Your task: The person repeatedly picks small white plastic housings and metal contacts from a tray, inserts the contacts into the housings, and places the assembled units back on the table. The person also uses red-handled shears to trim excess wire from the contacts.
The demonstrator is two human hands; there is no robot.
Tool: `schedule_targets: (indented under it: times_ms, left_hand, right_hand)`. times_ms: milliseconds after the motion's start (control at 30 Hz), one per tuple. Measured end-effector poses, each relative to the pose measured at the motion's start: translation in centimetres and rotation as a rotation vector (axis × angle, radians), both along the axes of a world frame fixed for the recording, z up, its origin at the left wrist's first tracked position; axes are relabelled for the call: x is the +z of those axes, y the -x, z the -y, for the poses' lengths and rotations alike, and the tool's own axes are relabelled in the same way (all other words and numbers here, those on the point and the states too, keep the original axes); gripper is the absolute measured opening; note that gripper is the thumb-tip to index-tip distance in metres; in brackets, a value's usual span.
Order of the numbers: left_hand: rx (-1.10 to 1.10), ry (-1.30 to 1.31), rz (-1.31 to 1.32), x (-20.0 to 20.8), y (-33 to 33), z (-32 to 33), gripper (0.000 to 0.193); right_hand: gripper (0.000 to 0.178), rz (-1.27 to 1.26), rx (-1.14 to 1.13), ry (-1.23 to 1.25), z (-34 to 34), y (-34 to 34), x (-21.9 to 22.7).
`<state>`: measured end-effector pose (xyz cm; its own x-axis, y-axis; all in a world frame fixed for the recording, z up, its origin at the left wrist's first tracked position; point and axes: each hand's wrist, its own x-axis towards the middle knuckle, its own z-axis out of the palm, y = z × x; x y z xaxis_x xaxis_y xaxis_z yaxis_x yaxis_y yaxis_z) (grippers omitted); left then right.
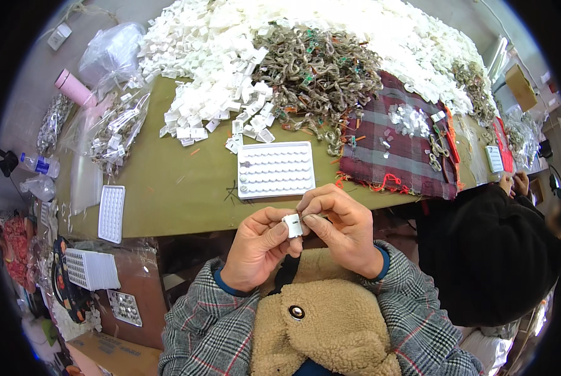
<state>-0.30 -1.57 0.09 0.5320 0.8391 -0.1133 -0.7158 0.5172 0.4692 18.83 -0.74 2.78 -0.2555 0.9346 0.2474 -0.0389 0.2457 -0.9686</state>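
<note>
Left hand: its thumb and fingers are pinching the small white piece from the left side.
Right hand: its thumb and bent forefinger are close together at the right edge of the piece; whether they also pinch it, or some tiny part, I cannot tell.
White piece: it is between my two hands, in front of the near edge of the table.
White tray: it lies on the table just beyond my fingers, with rows of pockets and two small greyish bits at its left side.
White pile: many plastic pieces, farther beyond my fingers.
Cords: a tangled brownish heap, beyond the tray.
Checked cloth: beyond my fingers and to their right, with small clear bits on it.
Narrow tray: well to the left of my fingers.
Co-worker: in dark clothes, to the right of my fingers.
</note>
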Motion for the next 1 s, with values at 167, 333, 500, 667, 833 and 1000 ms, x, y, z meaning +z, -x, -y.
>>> schedule_targets:
  times_ms: [167, 333, 500, 667, 833, 1000]
  left_hand:
    - [0.002, 0.009, -0.022, 0.1, -0.1, -0.1, 0.023]
    - [0.005, 0.033, -0.101, -0.2, -0.5, 0.0, 0.021]
    - [0.045, 0.042, -0.165, -0.2, -1.0, -0.1, 0.019]
    - [0.008, 0.008, -0.097, 0.7, -0.8, -0.5, 0.021]
    - [0.033, 0.014, -0.110, 0.2, -0.1, -0.2, 0.019]
    - [0.098, -0.009, -0.157, 0.2, 1.8, -1.1, 0.023]
  right_hand:
    - [0.008, 0.135, -0.038, -0.170, -0.2, 0.0, 0.0]
    - [0.012, 0.282, -0.044, -0.226, -0.1, -0.8, -0.1]
    - [0.017, 0.265, -0.035, -0.329, -0.6, -1.1, 0.0]
    - [0.014, 0.218, 0.006, -0.166, -0.9, -1.5, 1.3]
    - [0.011, 0.273, -0.011, -0.190, -0.9, 0.0, 1.1]
    - [0.007, 0.279, 0.072, -0.170, -3.8, 1.2, 1.7]
